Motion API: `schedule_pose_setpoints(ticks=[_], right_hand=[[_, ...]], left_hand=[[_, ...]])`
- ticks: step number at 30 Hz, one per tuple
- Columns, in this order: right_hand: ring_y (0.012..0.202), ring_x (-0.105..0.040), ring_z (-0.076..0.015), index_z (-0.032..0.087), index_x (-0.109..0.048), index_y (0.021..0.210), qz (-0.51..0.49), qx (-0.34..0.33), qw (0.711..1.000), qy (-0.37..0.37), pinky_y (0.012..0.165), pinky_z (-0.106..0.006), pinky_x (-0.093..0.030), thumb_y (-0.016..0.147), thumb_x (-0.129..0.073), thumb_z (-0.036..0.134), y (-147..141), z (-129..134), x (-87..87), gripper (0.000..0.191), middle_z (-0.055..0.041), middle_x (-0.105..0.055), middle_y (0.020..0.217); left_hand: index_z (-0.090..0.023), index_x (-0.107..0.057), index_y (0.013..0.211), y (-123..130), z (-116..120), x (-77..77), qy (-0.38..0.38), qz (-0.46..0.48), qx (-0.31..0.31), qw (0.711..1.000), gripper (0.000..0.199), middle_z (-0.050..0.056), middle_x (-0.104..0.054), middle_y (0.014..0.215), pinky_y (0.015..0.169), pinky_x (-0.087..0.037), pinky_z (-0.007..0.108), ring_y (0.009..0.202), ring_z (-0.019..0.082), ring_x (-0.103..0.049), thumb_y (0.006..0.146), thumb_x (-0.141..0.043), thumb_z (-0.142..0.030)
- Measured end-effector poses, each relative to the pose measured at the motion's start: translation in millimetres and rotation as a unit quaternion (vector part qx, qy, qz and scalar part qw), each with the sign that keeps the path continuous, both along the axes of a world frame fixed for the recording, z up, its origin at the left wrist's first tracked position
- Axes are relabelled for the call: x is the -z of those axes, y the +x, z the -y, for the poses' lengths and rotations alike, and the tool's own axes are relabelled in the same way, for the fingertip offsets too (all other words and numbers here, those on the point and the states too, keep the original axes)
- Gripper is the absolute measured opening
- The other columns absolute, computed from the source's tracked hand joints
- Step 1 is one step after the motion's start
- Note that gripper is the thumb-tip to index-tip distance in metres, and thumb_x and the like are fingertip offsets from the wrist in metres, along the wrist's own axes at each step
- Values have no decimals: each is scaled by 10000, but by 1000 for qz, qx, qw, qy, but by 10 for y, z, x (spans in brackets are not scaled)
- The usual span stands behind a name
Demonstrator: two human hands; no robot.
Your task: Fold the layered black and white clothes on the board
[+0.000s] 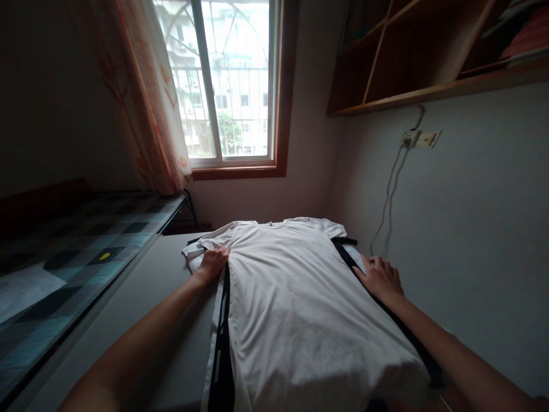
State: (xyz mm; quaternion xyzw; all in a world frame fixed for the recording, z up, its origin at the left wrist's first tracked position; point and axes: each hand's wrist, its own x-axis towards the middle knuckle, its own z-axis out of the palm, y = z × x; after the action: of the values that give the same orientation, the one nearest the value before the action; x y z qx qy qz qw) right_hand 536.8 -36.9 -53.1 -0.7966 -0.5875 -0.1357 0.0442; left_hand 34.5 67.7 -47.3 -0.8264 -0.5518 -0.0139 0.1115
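Note:
A white T-shirt lies spread out, its collar toward the window, on top of a black garment whose edges show along both sides. My left hand pinches the white shirt's side just below the left sleeve, and creases run from that spot across the chest. On the other side, my right hand rests at the garments' right edge below the right sleeve, over black and pale cloth. Its fingers are apart, and it does not appear to grip anything.
The shirts lie on a pale grey table. A bed with a checked cover stands at the left, beneath a curtain. At the right, a cable hangs from a wall socket under wooden shelves.

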Motion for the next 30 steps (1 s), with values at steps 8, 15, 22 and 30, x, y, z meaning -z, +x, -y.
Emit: schedule_pose_setpoints(ticks=[8, 15, 22, 30], right_hand=[[1447, -306, -322, 239, -531, 1429, 11, -73, 996, -53, 1160, -491, -242, 969, -340, 393, -47, -115, 98, 522, -117, -463, 1512], [1464, -303, -314, 183, -448, 1489, -35, -97, 990, -91, 1188, -485, -217, 989, -296, 414, -429, -277, 189, 572, -133, -406, 1561], [1465, -295, -314, 173, -418, 1505, -74, -90, 991, -72, 1190, -471, -201, 1003, -291, 424, -1228, -424, 200, 575, -123, -369, 1583], [1183, -548, -269, 190, -689, 1119, -214, -109, 969, 54, 1056, -398, -377, 985, -333, 418, -1170, -480, 143, 444, -132, -622, 1279]], left_hand=[[-63, -594, 1307, -157, -72, 45, -18, 44, -8, 999, 447, 260, -675, 1162, 827, -511, 468, 1019, 394, -668, 944, -354, -162], [-70, -627, 1271, -585, -93, -22, -12, 65, -62, 996, 445, 274, -677, 1170, 823, -515, 514, 1029, 423, -667, 947, -330, -135], [-130, -661, 1249, -1057, -169, -172, -25, 93, -138, 986, 413, 234, -684, 1206, 870, -493, 551, 1090, 423, -652, 947, -383, -177], [-180, -654, 1289, -1252, -213, -196, -68, 160, -77, 982, 562, 81, -549, 1458, 1115, -391, 322, 1361, 231, -487, 761, -487, -83]])
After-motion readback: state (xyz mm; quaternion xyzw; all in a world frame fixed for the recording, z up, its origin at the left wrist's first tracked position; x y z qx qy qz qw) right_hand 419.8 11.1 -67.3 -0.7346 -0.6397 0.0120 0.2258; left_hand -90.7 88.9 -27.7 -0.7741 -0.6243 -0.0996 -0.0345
